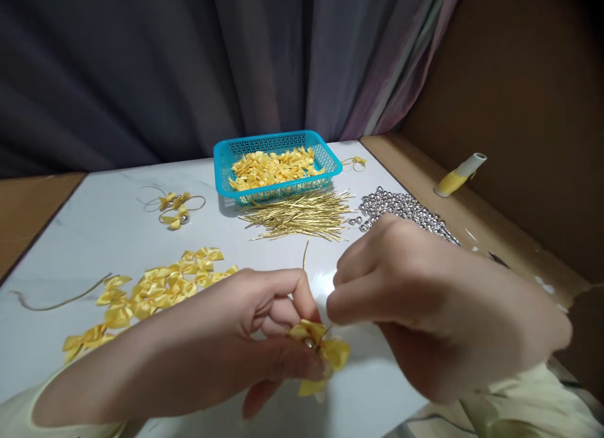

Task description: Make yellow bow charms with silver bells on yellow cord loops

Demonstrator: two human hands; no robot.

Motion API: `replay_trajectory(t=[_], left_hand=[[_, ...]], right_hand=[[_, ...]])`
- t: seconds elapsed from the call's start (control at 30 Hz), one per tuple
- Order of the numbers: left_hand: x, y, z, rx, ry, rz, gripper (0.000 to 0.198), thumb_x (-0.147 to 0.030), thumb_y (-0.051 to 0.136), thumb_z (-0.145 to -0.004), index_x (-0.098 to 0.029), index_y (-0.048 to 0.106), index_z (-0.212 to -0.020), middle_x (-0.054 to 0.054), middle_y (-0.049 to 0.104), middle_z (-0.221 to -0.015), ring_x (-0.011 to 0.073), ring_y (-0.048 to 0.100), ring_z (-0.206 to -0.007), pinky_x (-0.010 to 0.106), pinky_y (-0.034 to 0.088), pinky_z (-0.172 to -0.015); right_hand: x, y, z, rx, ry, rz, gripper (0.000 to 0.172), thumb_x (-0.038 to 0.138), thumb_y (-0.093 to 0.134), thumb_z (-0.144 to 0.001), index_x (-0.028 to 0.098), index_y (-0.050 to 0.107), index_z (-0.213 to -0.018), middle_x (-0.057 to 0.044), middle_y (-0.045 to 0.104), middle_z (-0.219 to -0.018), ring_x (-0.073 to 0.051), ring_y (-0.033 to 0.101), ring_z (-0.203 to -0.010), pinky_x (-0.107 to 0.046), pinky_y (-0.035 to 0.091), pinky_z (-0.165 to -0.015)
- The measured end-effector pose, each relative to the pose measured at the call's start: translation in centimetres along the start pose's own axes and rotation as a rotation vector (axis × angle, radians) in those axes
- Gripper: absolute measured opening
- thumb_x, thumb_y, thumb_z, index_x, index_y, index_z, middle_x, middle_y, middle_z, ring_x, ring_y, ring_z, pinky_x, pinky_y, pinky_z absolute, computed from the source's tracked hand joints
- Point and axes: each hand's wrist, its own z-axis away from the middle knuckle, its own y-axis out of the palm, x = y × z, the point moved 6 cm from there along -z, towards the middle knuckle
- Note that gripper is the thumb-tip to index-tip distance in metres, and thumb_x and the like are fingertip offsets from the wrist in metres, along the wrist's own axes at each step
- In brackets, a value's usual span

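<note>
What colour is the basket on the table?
The basket is turquoise blue; it shows best in the head view.

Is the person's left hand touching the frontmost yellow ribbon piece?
Touching. The head view shows the left hand holding the yellow ribbon piece, its thumb pressed against it.

On the white tabletop (101, 227), I see thin gold wire strands (302, 214) before the turquoise rectangular plastic basket (223, 167), yellow ribbon bows (274, 167) inside it; round silver beads (401, 208) right, loose yellow satin bows (160, 290) left.
</note>
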Motion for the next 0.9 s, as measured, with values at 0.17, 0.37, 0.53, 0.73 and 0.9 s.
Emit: replay_trajectory(t=[0.17, 0.37, 0.53, 0.73, 0.9], left_hand=[[-1.2, -0.5, 0.6, -0.045, 0.066, 0.001, 0.018, -0.016, 0.072, -0.070, -0.020, 0.055, -0.075, -0.009, 0.059, -0.063, 0.0069, 0.053, -0.055, 0.012, 0.047, -0.047], [-1.4, -0.4, 0.6, 0.006, 0.076, 0.022, 0.015, -0.019, 0.068, -0.076, -0.019, 0.053, -0.072, -0.008, 0.060, -0.063, 0.0044, 0.051, -0.052, 0.010, 0.044, -0.046], [-1.8, -0.5, 0.7, -0.027, 0.082, 0.008, 0.015, -0.016, 0.068, -0.075, -0.018, 0.053, -0.072, -0.009, 0.059, -0.062, 0.0052, 0.052, -0.053, 0.011, 0.046, -0.047], [-1.9, -0.6, 0.9, -0.018, 0.083, -0.057, 0.018, -0.016, 0.071, -0.071, -0.019, 0.054, -0.074, -0.008, 0.061, -0.064, 0.0058, 0.052, -0.057, 0.011, 0.043, -0.050], [-1.9, -0.7, 0.9, -0.026, 0.106, -0.059, 0.019, -0.013, 0.073, -0.067, -0.019, 0.056, -0.074, -0.010, 0.060, -0.063, 0.0049, 0.051, -0.057, 0.010, 0.041, -0.051]], right_hand=[[-0.7, -0.4, 0.0, -0.035, -0.022, -0.191, 0.023, -0.001, 0.040, -0.056, 0.015, 0.025, -0.051, 0.002, 0.019, -0.052, -0.009, 0.016, -0.048, -0.026, 0.015, -0.047], [-0.6, -0.7, 0.0, -0.041, -0.030, -0.258, 0.024, -0.001, 0.040, -0.058, 0.015, 0.024, -0.051, 0.003, 0.023, -0.052, -0.006, 0.022, -0.047, -0.025, 0.015, -0.048], [-0.9, -0.7, 0.0, -0.048, -0.037, -0.261, 0.021, -0.001, 0.038, -0.059, 0.015, 0.027, -0.051, 0.003, 0.026, -0.052, -0.006, 0.024, -0.049, -0.024, 0.017, -0.048], [-0.8, -0.8, -0.1, -0.066, -0.048, -0.234, 0.021, -0.003, 0.037, -0.056, 0.014, 0.027, -0.050, 0.003, 0.023, -0.052, -0.006, 0.022, -0.049, -0.024, 0.016, -0.048], [-0.8, -0.8, -0.1, -0.078, -0.037, -0.250, 0.023, -0.004, 0.038, -0.057, 0.014, 0.025, -0.050, 0.003, 0.028, -0.051, -0.005, 0.026, -0.048, -0.024, 0.017, -0.047]])
